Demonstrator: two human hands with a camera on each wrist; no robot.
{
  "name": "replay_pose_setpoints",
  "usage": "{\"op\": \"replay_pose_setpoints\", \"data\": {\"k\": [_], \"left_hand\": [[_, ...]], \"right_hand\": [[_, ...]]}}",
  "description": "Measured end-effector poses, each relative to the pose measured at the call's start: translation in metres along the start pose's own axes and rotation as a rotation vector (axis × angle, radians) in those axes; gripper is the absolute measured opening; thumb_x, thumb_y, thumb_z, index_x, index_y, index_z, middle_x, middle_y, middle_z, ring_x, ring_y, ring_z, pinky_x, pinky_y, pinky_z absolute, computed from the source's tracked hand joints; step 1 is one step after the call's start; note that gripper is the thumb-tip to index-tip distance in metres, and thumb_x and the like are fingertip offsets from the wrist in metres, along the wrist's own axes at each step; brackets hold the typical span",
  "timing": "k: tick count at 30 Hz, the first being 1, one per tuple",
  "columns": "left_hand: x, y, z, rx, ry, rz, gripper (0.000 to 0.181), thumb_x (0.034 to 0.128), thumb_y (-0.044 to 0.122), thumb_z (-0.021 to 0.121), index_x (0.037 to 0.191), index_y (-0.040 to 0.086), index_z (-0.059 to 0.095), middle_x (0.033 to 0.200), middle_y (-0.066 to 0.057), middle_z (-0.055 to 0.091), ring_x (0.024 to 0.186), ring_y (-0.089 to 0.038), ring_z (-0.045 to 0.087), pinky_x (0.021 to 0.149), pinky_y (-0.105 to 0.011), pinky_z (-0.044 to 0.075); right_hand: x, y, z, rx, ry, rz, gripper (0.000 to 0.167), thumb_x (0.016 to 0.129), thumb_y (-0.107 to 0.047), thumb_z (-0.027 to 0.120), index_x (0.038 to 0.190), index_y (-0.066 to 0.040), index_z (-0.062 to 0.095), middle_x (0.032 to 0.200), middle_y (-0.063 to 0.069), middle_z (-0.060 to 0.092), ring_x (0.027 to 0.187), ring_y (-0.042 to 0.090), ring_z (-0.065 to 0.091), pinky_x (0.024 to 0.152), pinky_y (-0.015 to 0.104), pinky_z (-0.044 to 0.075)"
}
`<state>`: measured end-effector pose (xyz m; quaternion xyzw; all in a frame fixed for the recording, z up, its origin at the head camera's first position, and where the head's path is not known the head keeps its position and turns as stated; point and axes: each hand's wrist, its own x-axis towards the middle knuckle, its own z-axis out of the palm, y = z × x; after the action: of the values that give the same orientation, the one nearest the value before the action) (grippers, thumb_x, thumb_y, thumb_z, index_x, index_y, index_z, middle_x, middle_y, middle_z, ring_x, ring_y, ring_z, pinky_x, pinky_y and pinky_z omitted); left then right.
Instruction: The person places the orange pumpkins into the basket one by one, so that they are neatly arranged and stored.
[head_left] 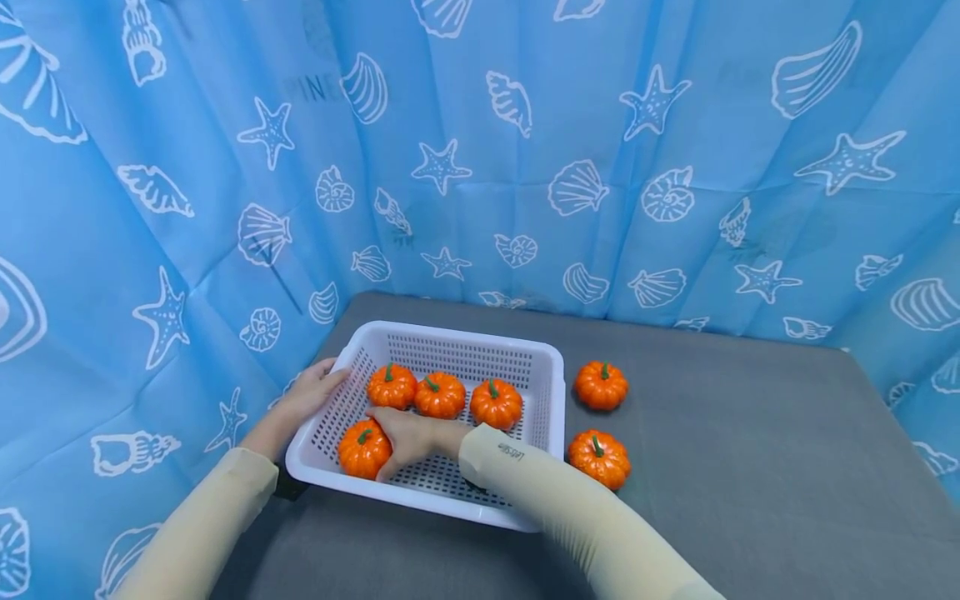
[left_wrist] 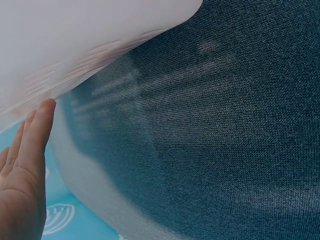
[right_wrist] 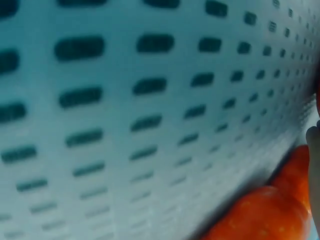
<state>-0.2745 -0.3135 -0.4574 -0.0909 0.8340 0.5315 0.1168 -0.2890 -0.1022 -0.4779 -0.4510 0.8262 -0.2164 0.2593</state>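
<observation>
Pumpkin gripped, in white basket (perforated)

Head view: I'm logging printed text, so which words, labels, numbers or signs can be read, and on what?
"PINE", faint, on the curtain; whatever follows is too faint.
"LetsSlim", small, as best I can read it, on the right sleeve.
Farther right on the curtain: similar faint print, too blurred to read fully.

Both forearms extended; left hand straight-fingered, right hand curved, pointing leftward.
</observation>
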Motion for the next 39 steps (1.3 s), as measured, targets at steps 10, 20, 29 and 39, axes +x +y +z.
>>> {"op": "replay_pose_setpoints", "data": {"k": [10,20,29,39], "left_hand": [[-0.002,0.002,0.0,0.031,0.001,-0.006,0.062,0.0983,0.049,0.041,0.148,0.016,0.024,0.125,-0.026,0.055,0.089,-0.029,0.07,0.068,-0.044,0.059],[-0.002,0.002,0.0,0.029,-0.001,-0.006,0.062,0.0981,0.049,0.041,0.148,0.016,0.024,0.125,-0.026,0.055,0.089,-0.029,0.07,0.067,-0.044,0.059],[-0.004,0.003,0.0,-0.008,-0.015,-0.004,0.061,0.0993,0.046,0.04,0.149,0.015,0.022,0.125,-0.027,0.055,0.089,-0.031,0.07,0.067,-0.046,0.059],[-0.001,0.0,0.001,0.01,-0.01,0.008,0.063,0.0981,0.049,0.041,0.148,0.014,0.023,0.125,-0.027,0.055,0.089,-0.03,0.07,0.067,-0.046,0.059]], "right_hand": [[-0.009,0.0,-0.012,-0.035,0.021,-0.033,0.097,0.074,-0.039,0.08,0.148,-0.016,0.023,0.148,-0.005,0.037,0.13,0.008,0.04,0.114,0.032,0.031],[-0.028,-0.008,-0.04,-0.045,0.029,-0.077,0.092,0.079,-0.037,0.076,0.149,-0.011,0.024,0.153,0.0,0.03,0.138,0.013,0.033,0.116,0.032,0.027],[-0.057,0.008,-0.093,0.114,0.155,-0.074,0.093,0.079,-0.034,0.077,0.149,-0.009,0.022,0.154,0.005,0.029,0.141,0.024,0.03,0.116,0.04,0.028],[-0.104,0.059,-0.151,0.124,0.383,-0.041,0.091,0.078,-0.031,0.077,0.148,-0.006,0.024,0.151,0.012,0.032,0.14,0.026,0.032,0.116,0.038,0.028]]}}
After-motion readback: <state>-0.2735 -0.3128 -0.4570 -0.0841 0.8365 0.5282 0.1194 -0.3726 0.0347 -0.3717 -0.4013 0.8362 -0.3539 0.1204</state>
